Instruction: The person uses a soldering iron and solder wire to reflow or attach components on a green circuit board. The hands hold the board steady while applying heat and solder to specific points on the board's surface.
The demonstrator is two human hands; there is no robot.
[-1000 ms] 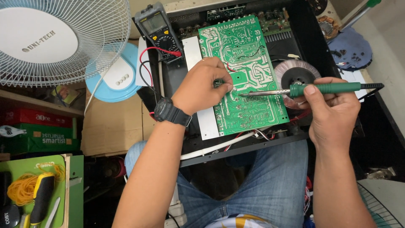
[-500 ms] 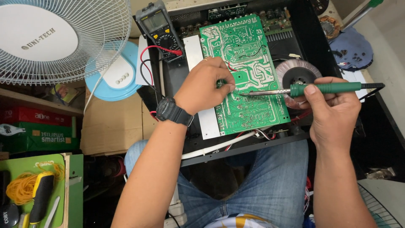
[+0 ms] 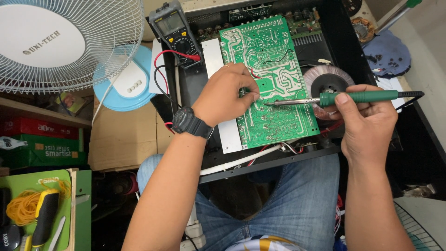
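While the green board (image 3: 274,79) lies tilted in the open black case (image 3: 346,51) on the person's lap, the tip of the iron (image 3: 344,98) touches its solder side near the middle. The right hand (image 3: 367,123) is wrapped around the iron's green handle, thumb on top, fingers curled under, holding it nearly level with the tip pointing left. The left hand (image 3: 227,93) rests on the board's left half, fingertips pinched together just beside the tip; whatever they pinch is too small to tell. A black watch (image 3: 191,122) sits on that wrist. A ring-shaped transformer (image 3: 327,79) lies in the case just right of the board, behind the iron. A multimeter (image 3: 176,30) leans at the case's upper left corner, its red and black leads looping down. Farther left stand a white fan (image 3: 60,42) and its blue base (image 3: 125,86).
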